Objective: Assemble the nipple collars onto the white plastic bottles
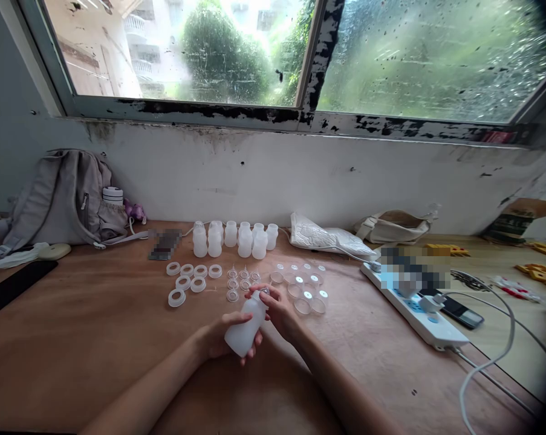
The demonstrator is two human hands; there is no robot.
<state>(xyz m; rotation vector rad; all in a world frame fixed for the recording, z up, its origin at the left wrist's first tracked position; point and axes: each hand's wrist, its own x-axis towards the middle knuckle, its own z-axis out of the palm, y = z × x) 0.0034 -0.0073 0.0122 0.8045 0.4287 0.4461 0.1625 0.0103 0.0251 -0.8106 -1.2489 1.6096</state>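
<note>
A translucent white bottle is tilted in front of me, its neck toward the upper right. My left hand is wrapped round the bottle's body. The fingers of my right hand close round its neck, at a small clear piece on the mouth. Just beyond my hands lie several clear nipples. White rings lie in rows to the left, and clear round caps lie to the right. Several more white bottles stand behind the rings and nipples.
A grey backpack sits at the back left, with a black flat case before it. White packaging and a beige bag lie against the wall. A power strip with white cables is on the right.
</note>
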